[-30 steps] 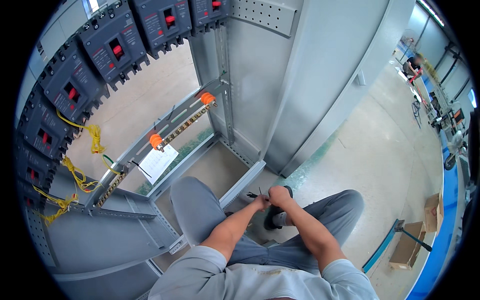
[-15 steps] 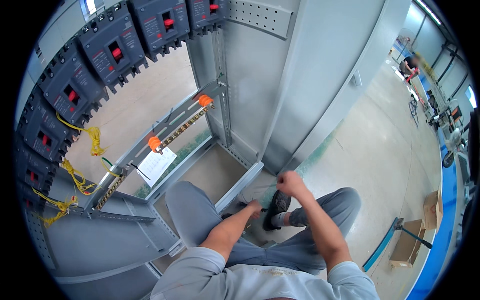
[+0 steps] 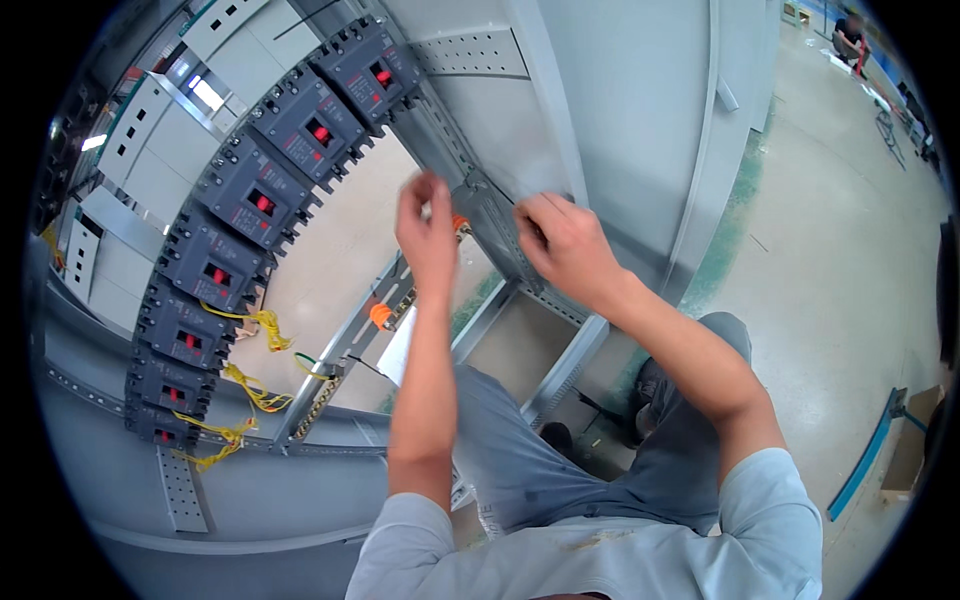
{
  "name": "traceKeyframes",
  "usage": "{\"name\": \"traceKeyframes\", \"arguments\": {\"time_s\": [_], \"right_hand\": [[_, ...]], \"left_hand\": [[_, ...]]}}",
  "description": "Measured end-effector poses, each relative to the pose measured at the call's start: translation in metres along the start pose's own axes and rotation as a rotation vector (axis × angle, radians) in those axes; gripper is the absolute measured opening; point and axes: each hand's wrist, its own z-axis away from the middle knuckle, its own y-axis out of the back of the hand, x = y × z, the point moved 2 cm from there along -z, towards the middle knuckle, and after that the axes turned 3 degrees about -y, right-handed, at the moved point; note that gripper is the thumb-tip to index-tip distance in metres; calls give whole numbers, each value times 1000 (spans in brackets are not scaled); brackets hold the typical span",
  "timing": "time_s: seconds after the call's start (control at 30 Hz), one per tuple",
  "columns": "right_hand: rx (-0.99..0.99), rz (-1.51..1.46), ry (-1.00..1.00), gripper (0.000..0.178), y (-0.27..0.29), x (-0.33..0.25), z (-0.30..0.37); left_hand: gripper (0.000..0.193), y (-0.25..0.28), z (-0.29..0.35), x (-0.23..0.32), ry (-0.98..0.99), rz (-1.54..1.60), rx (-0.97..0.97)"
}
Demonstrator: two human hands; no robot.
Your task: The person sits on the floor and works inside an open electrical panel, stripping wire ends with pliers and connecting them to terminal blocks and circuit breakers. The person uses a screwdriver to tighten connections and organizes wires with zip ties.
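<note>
Both my hands are raised inside a grey metal cabinet frame [image 3: 585, 350], near its right-hand upright. My left hand [image 3: 427, 235] has its fingers curled together, with a small pale spot between them that I cannot make out. Further right, my right hand [image 3: 570, 245] is closed in a pinch, and its fingertips hide whatever they hold. Between and below the hands runs a crossbar with orange insulators [image 3: 381, 317] and a brass terminal bar [image 3: 318, 405]; my left hand and forearm cover part of it. A curved-looking row of dark circuit breakers [image 3: 262, 202] with red switches stands at the left.
Yellow wire bundles [image 3: 268, 328] hang from the lower breakers. A white paper sheet [image 3: 397, 350] lies behind the crossbar. On the right floor are a teal-edged broom or squeegee [image 3: 862, 462] and a cardboard box [image 3: 912, 450]. A person [image 3: 850, 42] crouches far off.
Both hands have risen from low between my legs to the height of the crossbar's far end. My view has swung left, showing more of the breaker row and the panels behind it.
</note>
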Motion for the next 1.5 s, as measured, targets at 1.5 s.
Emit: {"name": "traceKeyframes", "arguments": {"time_s": [1.5], "right_hand": [[58, -9, -64, 15, -61, 50, -21]], "left_hand": [[42, -18, -91, -101, 366, 411, -431]]}}
